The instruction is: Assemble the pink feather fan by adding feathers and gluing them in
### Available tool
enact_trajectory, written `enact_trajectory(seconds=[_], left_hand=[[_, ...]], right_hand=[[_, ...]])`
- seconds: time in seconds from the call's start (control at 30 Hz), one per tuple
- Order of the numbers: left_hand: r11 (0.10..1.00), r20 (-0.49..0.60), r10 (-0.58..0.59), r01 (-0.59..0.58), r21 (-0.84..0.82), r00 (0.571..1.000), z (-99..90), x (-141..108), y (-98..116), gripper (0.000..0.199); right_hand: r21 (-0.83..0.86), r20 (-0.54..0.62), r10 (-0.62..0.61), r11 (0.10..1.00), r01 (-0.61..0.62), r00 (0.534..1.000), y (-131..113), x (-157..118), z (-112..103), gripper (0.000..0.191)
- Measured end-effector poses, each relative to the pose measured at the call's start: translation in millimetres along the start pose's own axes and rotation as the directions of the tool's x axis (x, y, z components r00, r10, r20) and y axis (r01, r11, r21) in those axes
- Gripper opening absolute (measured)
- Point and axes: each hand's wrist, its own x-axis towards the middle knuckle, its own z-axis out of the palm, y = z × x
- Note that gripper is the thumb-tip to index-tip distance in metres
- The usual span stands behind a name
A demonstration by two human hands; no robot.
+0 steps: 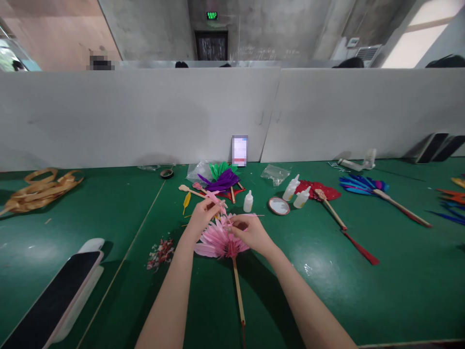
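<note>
My left hand (204, 213) is pinching a pink piece (212, 195) between thumb and fingers, and my right hand (251, 232) is closed on a thin stick (258, 215) that pokes out to the right. From the head view, the only one I have, the right fingertips meet close by the left ones; I can't tell whether they grip the pink piece too.

Below both hands the pink fan (210, 244) lies on the green counter (319, 295), its handle (238, 291) running toward the near edge. To the left I see a pile of red and white bits (160, 254) and a yellow feather (186, 201). Just beyond the hands lie purple feathers (222, 181) and green feathers (219, 169), with a lit phone (240, 151) upright against the white partition (163, 111). Right of those stand a small bottle (248, 202), then a dish (279, 206) beside two more bottles (301, 199). Farther right lie a red fan (329, 192) and a blue fan (363, 184).
</note>
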Motion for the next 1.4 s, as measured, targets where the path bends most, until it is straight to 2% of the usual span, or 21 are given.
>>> enact_trajectory(seconds=[0.17,0.33,0.6,0.9,1.17,1.3,1.4], left_hand=[[1.0,0.008,0.006,-0.006,-0.012,1.0,-1.6,0.0,0.4,0.024],[1.0,0.029,0.019,-0.02,0.018,0.999,-1.2,0.0,-0.7,0.022],[0.996,0.021,0.045,-0.047,0.077,0.999,-1.8,0.7,-3.6,0.023],[0.991,-0.003,0.071,-0.07,0.115,0.997,-0.5,1.1,-1.4,0.025],[0.987,-0.036,0.099,-0.094,0.129,0.994,1.1,0.4,2.6,0.025],[0.987,-0.018,0.101,-0.098,0.127,0.995,2.2,1.5,-0.4,0.026],[0.996,-0.003,0.068,-0.068,0.051,0.998,3.0,1.4,-2.6,0.022]], right_hand=[[0.212,0.083,0.053,0.975,-0.07,0.995,-1.7,0.2,0.4,0.025],[0.306,0.093,0.115,0.942,-0.138,0.989,-1.5,0.9,2.5,0.028],[0.333,0.09,0.142,0.929,-0.164,0.986,2.2,0.9,6.0,0.027],[0.357,0.073,0.105,0.926,-0.124,0.992,8.9,0.1,7.5,0.029],[0.25,0.056,0.134,0.958,-0.144,0.989,4.3,0.2,7.8,0.038],[0.327,0.06,0.149,0.931,-0.16,0.987,3.8,0.8,9.1,0.036],[0.415,0.091,0.164,0.891,-0.187,0.982,4.1,1.2,9.3,0.036]])
